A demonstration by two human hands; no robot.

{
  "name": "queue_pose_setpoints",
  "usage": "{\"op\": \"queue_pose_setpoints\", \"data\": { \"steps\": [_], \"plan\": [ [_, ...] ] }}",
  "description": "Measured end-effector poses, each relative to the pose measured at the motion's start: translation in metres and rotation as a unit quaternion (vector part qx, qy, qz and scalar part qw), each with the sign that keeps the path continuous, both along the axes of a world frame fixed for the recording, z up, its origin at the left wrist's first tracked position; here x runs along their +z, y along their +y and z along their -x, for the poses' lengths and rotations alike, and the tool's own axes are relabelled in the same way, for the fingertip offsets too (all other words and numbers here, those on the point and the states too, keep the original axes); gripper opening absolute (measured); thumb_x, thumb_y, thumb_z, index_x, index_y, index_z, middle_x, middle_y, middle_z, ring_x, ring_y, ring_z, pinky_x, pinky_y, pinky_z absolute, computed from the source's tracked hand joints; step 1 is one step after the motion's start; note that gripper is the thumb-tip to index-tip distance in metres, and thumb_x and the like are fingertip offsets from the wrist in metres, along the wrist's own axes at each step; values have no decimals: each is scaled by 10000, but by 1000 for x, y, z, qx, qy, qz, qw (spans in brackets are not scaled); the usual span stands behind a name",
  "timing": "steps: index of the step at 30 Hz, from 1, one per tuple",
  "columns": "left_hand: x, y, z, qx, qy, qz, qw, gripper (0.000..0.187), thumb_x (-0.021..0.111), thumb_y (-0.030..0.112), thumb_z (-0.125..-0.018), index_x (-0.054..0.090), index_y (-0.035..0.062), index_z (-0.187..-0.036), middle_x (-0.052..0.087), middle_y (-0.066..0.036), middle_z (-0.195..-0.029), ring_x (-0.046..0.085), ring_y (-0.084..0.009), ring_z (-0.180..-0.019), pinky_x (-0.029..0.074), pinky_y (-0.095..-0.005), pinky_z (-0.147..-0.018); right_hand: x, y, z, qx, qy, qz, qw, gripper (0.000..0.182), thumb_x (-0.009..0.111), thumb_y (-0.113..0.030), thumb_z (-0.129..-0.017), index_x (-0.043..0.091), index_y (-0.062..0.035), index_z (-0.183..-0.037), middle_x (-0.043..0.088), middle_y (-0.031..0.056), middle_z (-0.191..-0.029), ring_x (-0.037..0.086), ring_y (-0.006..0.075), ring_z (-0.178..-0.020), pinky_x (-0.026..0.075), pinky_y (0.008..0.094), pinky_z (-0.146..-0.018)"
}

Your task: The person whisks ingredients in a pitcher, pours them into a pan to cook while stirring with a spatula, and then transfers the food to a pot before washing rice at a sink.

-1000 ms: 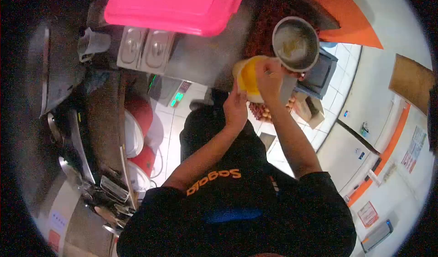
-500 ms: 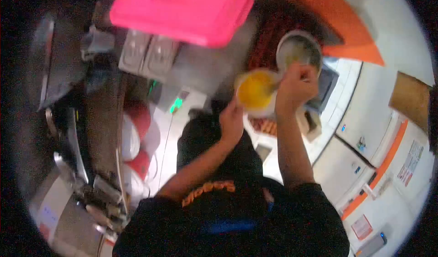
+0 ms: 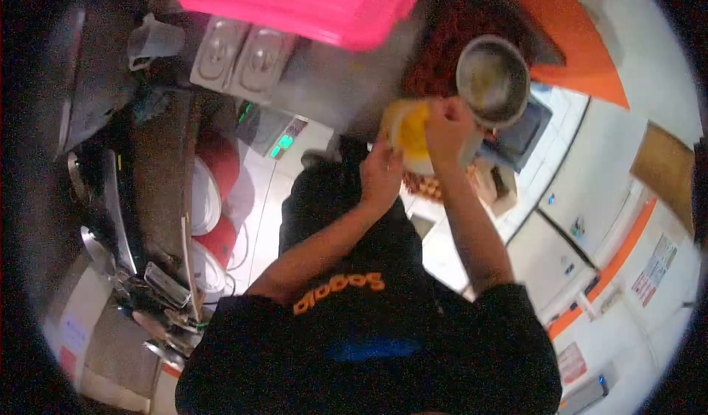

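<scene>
My left hand grips the near left side of a white bowl, its thumb at the rim. Yellow food fills the bowl; its texture is too blurred to tell. Above the bowl's right side is my right hand, fingers closed, and whatever they hold is hidden behind them. Just beyond that hand stands a round metal pot with pale residue inside.
A pink lid or tray hangs over the counter ahead. Two steel pans and a white jug stand to its left. Knives and utensils crowd the left side. Plates and white drawers flank me.
My right hand has moved left and slightly down, nearer the middle of the bowl. A blurred greyish tool end, visible by it earlier, is now hidden. My left hand keeps hold of the bowl.
</scene>
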State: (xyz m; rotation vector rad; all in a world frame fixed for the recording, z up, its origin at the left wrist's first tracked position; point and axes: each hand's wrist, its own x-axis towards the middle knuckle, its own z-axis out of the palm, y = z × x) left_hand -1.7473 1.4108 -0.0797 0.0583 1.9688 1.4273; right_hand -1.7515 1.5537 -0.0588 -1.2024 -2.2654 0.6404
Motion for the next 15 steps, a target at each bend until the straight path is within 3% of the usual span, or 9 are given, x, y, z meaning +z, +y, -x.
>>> {"op": "queue_pose_setpoints", "data": {
  "steps": [2,4,5,6,7,9,11,13,15],
  "plan": [
    [-1,-1,8,-82,101,58,990,520,571,142,-795,435,79,-1293,617,-228,-835,624,-212,-711,484,-336,-677,43,16,30,-52,49,7,997,120,599,-91,-690,543,1,-636,568,87,-600,482,183,-527,411,322,-540],
    [-10,-11,1,-112,50,34,992,533,563,145,-782,431,81,-1295,618,-225,-816,618,-210,-683,483,-337,-660,44,15,14,-85,81,106,987,148,598,-104,-711,520,-3,-637,537,84,-573,476,178,-530,396,322,-531],
    [-23,4,21,-128,52,-26,990,546,555,147,-770,427,82,-1297,620,-223,-796,613,-208,-655,481,-339,-643,42,17,13,-73,96,92,988,148,598,-104,-711,520,-3,-637,537,84,-573,476,178,-530,396,322,-531],
    [-21,6,28,-143,43,14,989,509,518,136,-768,461,58,-1267,619,-213,-775,601,-163,-637,481,-324,-635,40,14,5,-74,99,61,990,167,587,-98,-737,503,-7,-625,508,54,-554,460,136,-532,378,297,-511],
    [-21,5,29,-131,48,11,990,509,518,136,-768,461,58,-1267,619,-213,-775,601,-163,-637,481,-324,-635,36,6,-10,-78,91,40,992,192,576,-92,-763,487,-11,-613,479,24,-535,444,94,-535,360,273,-491],
    [-22,-4,36,-36,22,-85,995,462,528,106,-770,512,75,-1231,646,-140,-751,571,-109,-625,472,-299,-612,19,0,-23,-44,80,90,992,192,579,-82,-767,474,-18,-620,464,18,-539,438,90,-533,355,266,-487],
    [17,-18,50,-12,-1,-45,999,451,525,75,-760,526,58,-1211,648,-117,-844,579,-121,-717,477,-302,-688,15,-12,-18,2,75,141,987,194,582,-73,-771,462,-25,-627,448,11,-543,432,87,-531,349,259,-484],
    [36,-40,54,30,-11,-3,999,441,521,45,-750,540,40,-1191,650,-94,-937,587,-134,-809,482,-305,-763,19,-32,0,53,150,173,972,220,612,-98,-778,461,-44,-628,470,35,-565,410,131,-493,374,314,-486],
    [23,-72,43,103,28,-169,980,426,512,15,-769,536,20,-1194,629,-52,-1016,578,-125,-850,482,-286,-775,103,-65,33,51,201,266,941,189,575,-77,-791,450,-53,-651,458,16,-576,418,90,-526,367,258,-488]
  ]
}}
